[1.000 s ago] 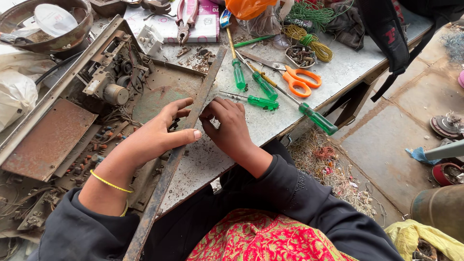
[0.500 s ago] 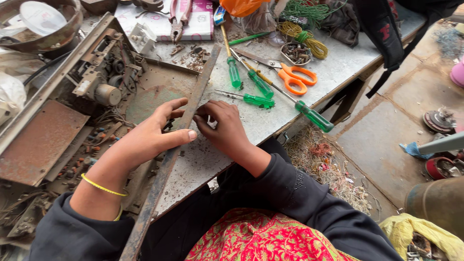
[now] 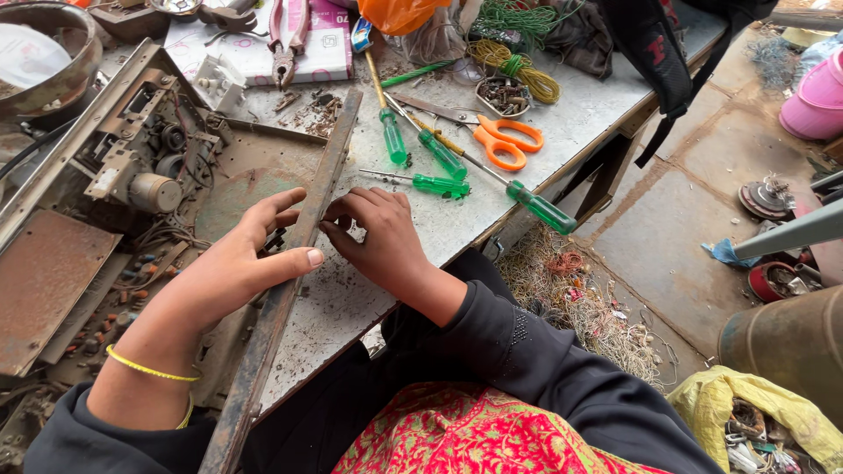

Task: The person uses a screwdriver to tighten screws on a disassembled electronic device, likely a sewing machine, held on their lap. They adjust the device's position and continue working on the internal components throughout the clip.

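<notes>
A long rusty metal bar (image 3: 329,171) lies diagonally across the grey worktable (image 3: 580,123), from the far centre down to my lap. My left hand (image 3: 233,263) rests over the bar's middle, fingers spread, thumb pressed on its right edge. My right hand (image 3: 378,237) is just right of the bar, its bent fingertips pinching at the bar's edge. Whether something small sits between those fingers is hidden. A yellow bangle (image 3: 145,369) circles my left wrist.
Several green-handled screwdrivers (image 3: 439,171) and orange scissors (image 3: 505,140) lie beyond my right hand. Pliers (image 3: 285,39) rest on a white box. An opened rusty appliance chassis (image 3: 140,167) with motor and wiring fills the left. Scrap wire (image 3: 571,298) litters the floor at right.
The view has shifted slightly. Both hands stay on the bar; my left thumb has slid a little along it and my right fingers have curled closer to its edge.
</notes>
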